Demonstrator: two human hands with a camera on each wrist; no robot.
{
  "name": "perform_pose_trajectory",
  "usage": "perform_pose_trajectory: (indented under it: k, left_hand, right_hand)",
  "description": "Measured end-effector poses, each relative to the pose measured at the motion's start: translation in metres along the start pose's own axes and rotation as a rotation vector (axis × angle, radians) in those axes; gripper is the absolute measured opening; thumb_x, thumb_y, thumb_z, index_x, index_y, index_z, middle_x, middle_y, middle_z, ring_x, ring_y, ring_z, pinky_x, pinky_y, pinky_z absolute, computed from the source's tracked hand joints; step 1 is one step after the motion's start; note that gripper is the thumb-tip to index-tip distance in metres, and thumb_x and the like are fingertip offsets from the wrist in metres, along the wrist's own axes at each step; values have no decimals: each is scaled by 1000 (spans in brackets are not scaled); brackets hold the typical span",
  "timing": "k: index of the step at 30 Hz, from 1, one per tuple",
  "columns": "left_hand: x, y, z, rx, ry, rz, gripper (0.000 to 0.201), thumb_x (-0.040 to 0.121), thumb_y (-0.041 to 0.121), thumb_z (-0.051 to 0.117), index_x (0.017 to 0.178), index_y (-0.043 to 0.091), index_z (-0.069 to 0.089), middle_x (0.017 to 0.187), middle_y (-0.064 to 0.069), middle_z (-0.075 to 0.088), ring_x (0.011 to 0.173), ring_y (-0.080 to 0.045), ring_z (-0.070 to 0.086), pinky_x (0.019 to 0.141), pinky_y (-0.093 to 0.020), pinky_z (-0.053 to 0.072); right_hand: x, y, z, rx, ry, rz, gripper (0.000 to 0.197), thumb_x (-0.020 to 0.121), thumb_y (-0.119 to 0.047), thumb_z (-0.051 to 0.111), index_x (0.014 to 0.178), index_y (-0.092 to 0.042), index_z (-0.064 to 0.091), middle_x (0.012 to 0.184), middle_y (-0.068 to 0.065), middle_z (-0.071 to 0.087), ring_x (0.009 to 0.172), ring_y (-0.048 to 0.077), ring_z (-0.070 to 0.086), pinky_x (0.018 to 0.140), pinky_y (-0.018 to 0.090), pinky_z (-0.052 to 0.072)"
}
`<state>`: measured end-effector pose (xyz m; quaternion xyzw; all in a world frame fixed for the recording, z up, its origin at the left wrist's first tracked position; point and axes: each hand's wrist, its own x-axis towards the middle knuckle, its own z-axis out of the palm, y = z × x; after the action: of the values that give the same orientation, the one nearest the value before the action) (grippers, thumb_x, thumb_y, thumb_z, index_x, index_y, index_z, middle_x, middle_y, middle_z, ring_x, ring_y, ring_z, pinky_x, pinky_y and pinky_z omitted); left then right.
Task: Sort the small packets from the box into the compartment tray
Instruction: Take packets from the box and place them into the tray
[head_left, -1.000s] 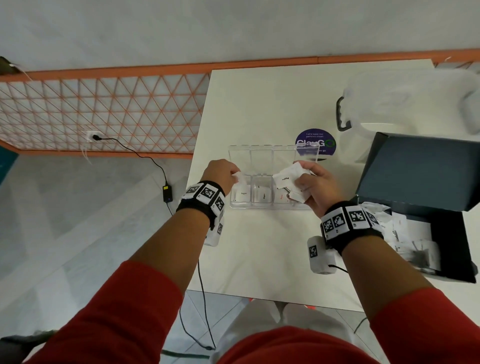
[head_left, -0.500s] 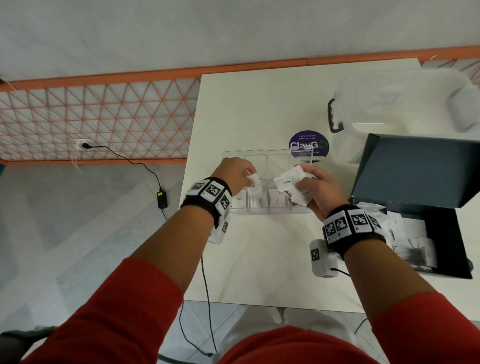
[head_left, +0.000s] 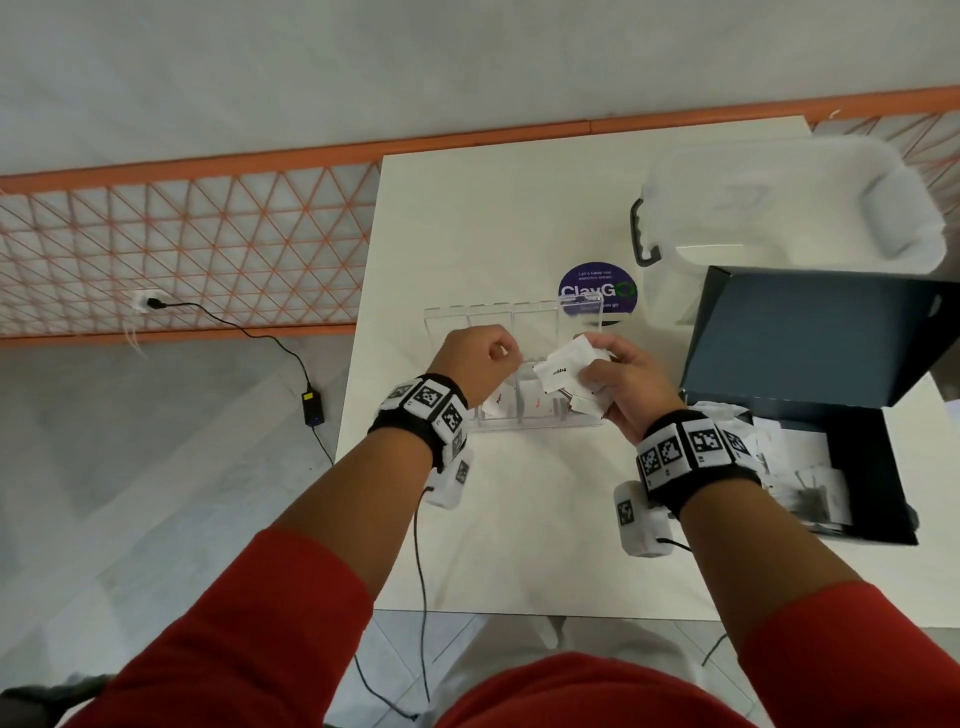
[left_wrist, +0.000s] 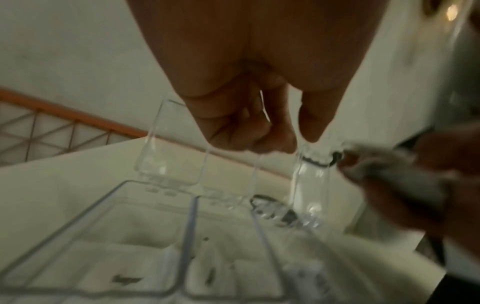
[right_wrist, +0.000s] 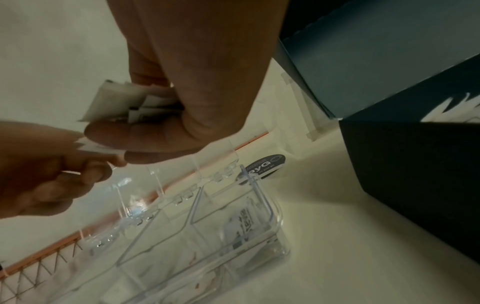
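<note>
Sorting is under way: a bunch of packets (head_left: 563, 371) is clutched in the right hand (head_left: 621, 387) above the tray (head_left: 540, 423) (some already filed) — the left hand (head_left: 480, 358), curled, seemingly pinches one — dropping it into its matching compartment is judged next; more wait in the box (head_left: 862, 467).

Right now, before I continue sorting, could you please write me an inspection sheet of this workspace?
Surface: white table; all the job's things stand on it.
Job's things: clear compartment tray, lids open, with sorted packets inside; dark box, lid open, more packets in it.
Clutter: clear plastic tub with a black handle; round purple sticker behind the tray.
Grippers: right hand grips a packet bundle above the tray; left hand seems to pinch a single packet at the bundle's edge.
Cables: black cable runs from a wall socket to an adapter on the floor.
Surroundings: orange lattice railing, grey floor.
</note>
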<state>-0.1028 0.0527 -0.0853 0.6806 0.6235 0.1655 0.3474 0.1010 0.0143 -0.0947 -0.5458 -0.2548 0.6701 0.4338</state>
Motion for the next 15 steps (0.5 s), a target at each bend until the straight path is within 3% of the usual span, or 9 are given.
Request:
perform_pose_trajectory:
  k: [3, 6, 9, 11, 15]
  left_hand:
    - [-9, 17, -4, -231, -150, -90, 24, 82, 48, 64, 88, 25, 65, 71, 4, 70, 58, -10, 65, 56, -25, 52]
    - [-14, 22, 0, -373, -227, -186, 27, 80, 35, 75, 96, 19, 60, 71, -1, 72, 59, -14, 67, 54, -24, 52]
    - [-17, 20, -1, -484, -161, -214, 29, 79, 12, 78, 97, 16, 56, 74, -6, 71, 60, -15, 69, 54, -23, 53]
    - [-18, 17, -5, -566, -94, -225, 32, 77, 4, 77, 95, 15, 54, 80, -11, 68, 63, -19, 70, 55, -25, 54]
    - [-15, 8, -16, -507, 64, -205, 23, 78, 7, 76, 87, 19, 58, 80, -4, 68, 65, -17, 66, 63, -27, 55]
  right_hand:
    - [3, 0, 6, -10, 10, -25, 39, 80, 12, 54, 98, -18, 70, 92, 17, 60, 75, 31, 60, 61, 35, 51]
    - [5, 1, 14, -35, 21, -42, 38, 80, 10, 55, 99, -20, 70, 89, 16, 58, 77, 31, 55, 67, 39, 46]
    - [4, 2, 19, -73, 20, -41, 39, 77, 9, 57, 96, -22, 72, 80, 12, 59, 70, 27, 54, 61, 34, 46]
    - [2, 2, 19, -69, 28, -37, 39, 75, 9, 57, 95, -21, 73, 78, 11, 58, 71, 27, 53, 63, 36, 46]
    - [-1, 3, 17, -48, 32, -35, 39, 76, 10, 55, 97, -18, 73, 86, 14, 56, 79, 29, 50, 69, 40, 45]
